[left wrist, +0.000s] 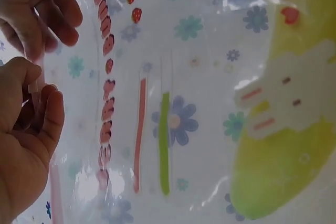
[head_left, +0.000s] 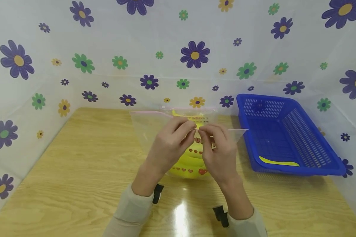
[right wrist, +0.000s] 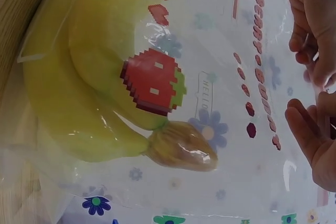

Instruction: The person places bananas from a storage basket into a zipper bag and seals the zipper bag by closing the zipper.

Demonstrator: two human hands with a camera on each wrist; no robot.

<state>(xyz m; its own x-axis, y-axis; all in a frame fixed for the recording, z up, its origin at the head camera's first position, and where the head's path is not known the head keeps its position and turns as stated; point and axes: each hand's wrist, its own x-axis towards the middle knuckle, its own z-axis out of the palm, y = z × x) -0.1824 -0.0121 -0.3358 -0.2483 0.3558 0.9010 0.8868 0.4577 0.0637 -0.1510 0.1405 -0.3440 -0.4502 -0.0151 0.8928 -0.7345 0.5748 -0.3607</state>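
Note:
A clear plastic zip bag [head_left: 143, 128] with a pink top strip stands upright on the table, printed with red hearts, strawberries and lettering. Inside it a bunch of yellow bananas [right wrist: 100, 114] shows through the plastic, its brownish stem end [right wrist: 181, 148] towards one side. My left hand [head_left: 166, 141] pinches the bag's top edge near its middle between thumb and fingers. Close beside it, my right hand [head_left: 221, 151] pinches the same edge, the fingertips of both hands nearly meeting. Another pinkish edge shows behind the hands in the head view; I cannot tell whether the bag is sealed.
To the right is a blue plastic basket [head_left: 296, 169] with slotted walls, a yellow curved piece [head_left: 279, 162] visible at its near side. The wooden table [head_left: 77, 171] is bounded by a white sheet [head_left: 154, 36] printed with flowers at the back and sides.

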